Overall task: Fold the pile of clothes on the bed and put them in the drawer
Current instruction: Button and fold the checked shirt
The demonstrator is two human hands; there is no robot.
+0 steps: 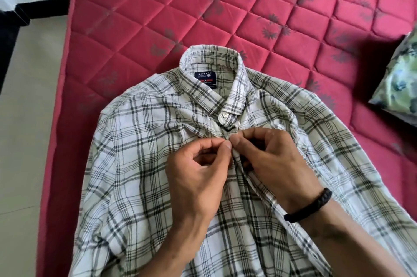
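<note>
With the plaid shirt lying face up on the red mattress, left hand and right hand each pinch its placket below the fastened collar button, apparently buttoning it; folding seems to come next

Plaid shirt flat on red mattress; left hand, right hand pinch placket.

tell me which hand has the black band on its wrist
The right hand: a braided black band circles its wrist, while the left hand has a bare wrist. Both pinch the plaid shirt at its front placket.
</note>
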